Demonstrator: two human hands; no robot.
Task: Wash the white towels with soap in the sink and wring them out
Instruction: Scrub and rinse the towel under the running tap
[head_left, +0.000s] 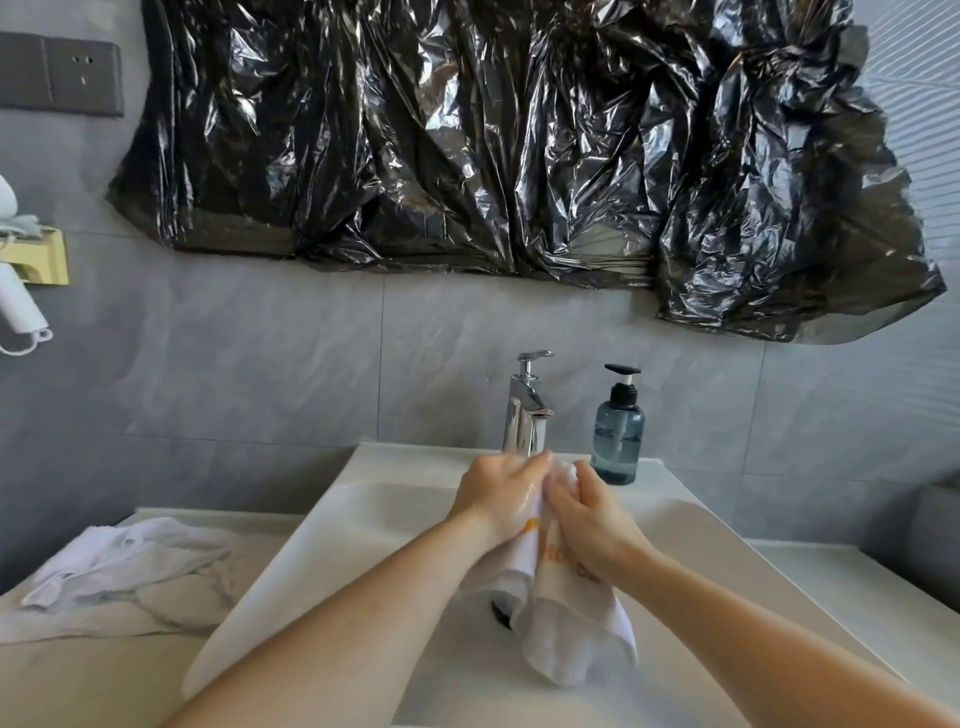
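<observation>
White wet cotton towel with orange print (558, 587) hangs over the white ceramic sink (363, 519), gripped by both the left hand (498, 499) and right hand (587, 512), fingers curled round it. Slick, seemingly soapy skin could let it drop. One more crumpled white towel (124, 566) lies left; one blue soap bottle (618, 431), one chrome tap (527, 410).

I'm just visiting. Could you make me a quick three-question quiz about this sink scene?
1. True or false: both hands hold the white towel over the sink.
2. On which side of the faucet does the soap dispenser stand?
3. Where do the other white towels lie: A) in the basin, B) on the counter left of it?

Key: 1 true, left hand and right hand; 2 right; 3 B.
</observation>
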